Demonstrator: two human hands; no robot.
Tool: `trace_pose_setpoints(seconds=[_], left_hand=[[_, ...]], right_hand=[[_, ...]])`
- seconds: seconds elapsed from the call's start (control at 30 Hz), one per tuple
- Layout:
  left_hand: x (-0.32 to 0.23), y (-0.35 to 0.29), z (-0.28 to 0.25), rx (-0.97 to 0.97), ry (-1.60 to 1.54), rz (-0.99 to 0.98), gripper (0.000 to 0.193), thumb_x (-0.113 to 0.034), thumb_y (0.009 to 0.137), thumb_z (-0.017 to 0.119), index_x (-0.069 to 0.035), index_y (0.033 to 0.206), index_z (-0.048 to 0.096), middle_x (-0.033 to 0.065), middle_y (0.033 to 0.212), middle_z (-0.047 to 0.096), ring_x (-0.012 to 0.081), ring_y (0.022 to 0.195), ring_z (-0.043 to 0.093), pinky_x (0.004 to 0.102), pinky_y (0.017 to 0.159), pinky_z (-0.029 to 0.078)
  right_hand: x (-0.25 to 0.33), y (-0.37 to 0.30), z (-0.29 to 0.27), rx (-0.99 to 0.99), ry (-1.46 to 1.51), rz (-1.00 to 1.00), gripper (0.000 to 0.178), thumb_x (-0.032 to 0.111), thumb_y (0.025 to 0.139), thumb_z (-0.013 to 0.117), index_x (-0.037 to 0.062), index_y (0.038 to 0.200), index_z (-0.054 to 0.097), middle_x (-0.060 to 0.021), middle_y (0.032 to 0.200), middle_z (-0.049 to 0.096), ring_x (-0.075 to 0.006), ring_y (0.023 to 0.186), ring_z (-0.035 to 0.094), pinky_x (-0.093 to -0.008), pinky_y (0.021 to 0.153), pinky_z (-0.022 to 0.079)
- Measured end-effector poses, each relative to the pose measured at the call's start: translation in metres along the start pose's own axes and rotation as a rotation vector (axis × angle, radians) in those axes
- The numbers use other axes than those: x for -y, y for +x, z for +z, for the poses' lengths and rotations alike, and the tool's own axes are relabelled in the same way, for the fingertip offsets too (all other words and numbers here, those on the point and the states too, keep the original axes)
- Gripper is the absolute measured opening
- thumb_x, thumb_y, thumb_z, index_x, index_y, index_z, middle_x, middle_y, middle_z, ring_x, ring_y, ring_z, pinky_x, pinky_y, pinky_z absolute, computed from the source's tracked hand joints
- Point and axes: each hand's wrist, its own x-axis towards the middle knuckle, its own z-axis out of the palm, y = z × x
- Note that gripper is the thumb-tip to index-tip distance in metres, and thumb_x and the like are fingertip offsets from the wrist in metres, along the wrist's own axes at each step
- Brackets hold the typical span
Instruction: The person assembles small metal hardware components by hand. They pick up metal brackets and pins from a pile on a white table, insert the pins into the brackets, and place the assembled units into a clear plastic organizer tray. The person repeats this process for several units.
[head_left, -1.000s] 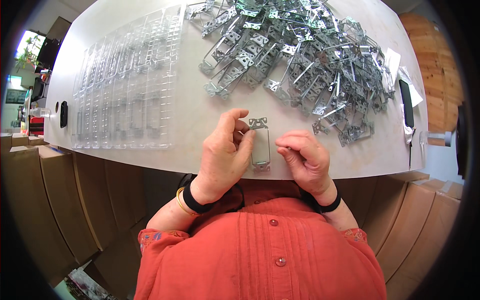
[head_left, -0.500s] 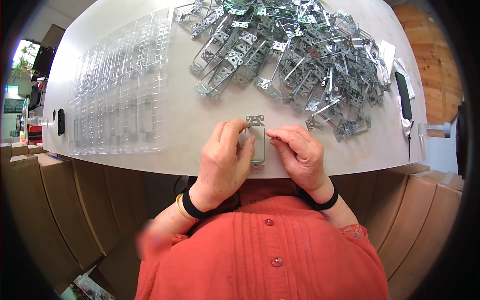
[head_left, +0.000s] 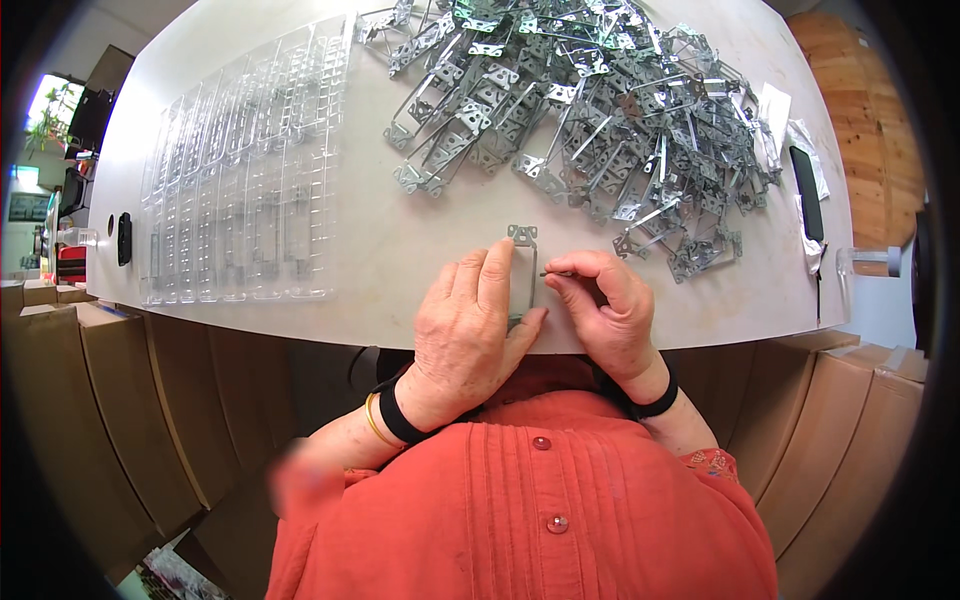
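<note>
A small metal bracket frame [head_left: 534, 275], with a flat punched plate at its far end and a thin rod along its side, stands near the table's front edge. My left hand [head_left: 468, 315] is closed around its left side, fingertips by the far plate and thumb by the near end, covering much of it. Beside the frame's right rod, my right hand [head_left: 612, 310] pinches a thin dark pin-like piece [head_left: 558, 273] between thumb and forefinger. Its tip points at the rod; whether they touch is unclear.
A big heap of similar metal brackets [head_left: 600, 120] covers the table's far middle and right. Clear plastic trays [head_left: 245, 180] lie at the left. A dark phone-like object [head_left: 806, 192] rests on white paper at the right edge. Cardboard boxes [head_left: 130, 400] stand below the table.
The bracket has shifted slightly right and away from me. My left hand has moved right with it, its thumb now nearer the near end. The right hand keeps its pinch almost in place.
</note>
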Motion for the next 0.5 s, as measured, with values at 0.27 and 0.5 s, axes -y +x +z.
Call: trace_pose_setpoints(seconds=[0.27,0.5], left_hand=[[0.0053,-0.0025,0.0010,0.013,0.089,0.017,0.072,-0.007,0.083,0.080,0.003,0.148,0.051,0.0245,0.121,0.065,0.0392,0.107,0.065,0.0450,0.092,0.056],[0.0081,0.0026,-0.0078,0.029,0.011,-0.025,0.069,-0.006,0.085,0.077,0.004,0.148,0.052,0.0230,0.119,0.065,0.0374,0.102,0.067,0.0431,0.089,0.057]], right_hand=[[0.0012,0.0018,0.0003,-0.073,0.027,-0.002,0.019,-0.003,0.091,0.080,0.0057,0.107,0.074,-0.0072,0.097,0.074,-0.0175,0.078,0.067,-0.0293,0.067,0.054],[0.0022,0.0014,-0.0009,-0.069,0.044,0.022,0.019,-0.003,0.092,0.080,0.0049,0.108,0.073,-0.0081,0.099,0.075,-0.0171,0.080,0.068,-0.0286,0.068,0.054]])
